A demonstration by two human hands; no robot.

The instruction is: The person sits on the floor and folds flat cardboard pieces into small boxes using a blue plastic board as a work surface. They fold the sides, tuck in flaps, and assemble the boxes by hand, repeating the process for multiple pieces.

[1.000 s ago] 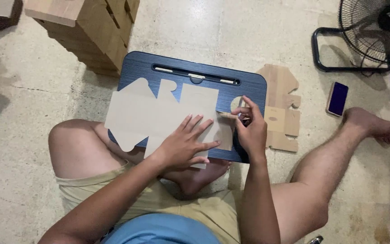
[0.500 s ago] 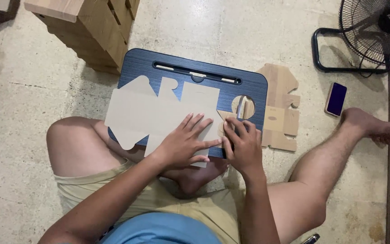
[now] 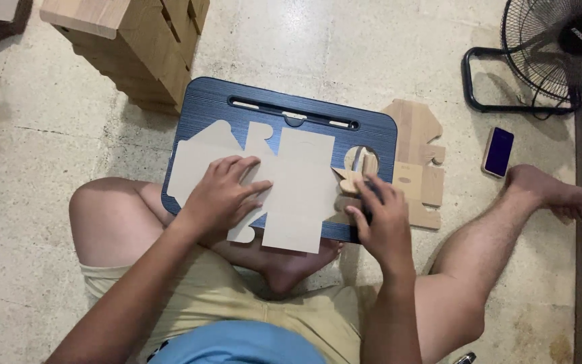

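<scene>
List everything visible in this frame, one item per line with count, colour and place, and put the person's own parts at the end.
flat cardboard cut-out: one, pale grey-beige, lying on the lap desk under the left hand
lap desk: one, dark blue, on the floor in front of the person
brown cardboard pieces: a few, tan, just right of the lap desk
stacked cardboard boxes: one stack, brown, top left
phone: one, dark blue, on the floor at right
standing fan: one, black, top right
floor: pale speckled concrete
left hand: pressed flat on the cut-out
right hand: at the cut-out's right edge, fingers curled around something dark, unclear what
legs and bare foot: folded around the lap desk
</scene>
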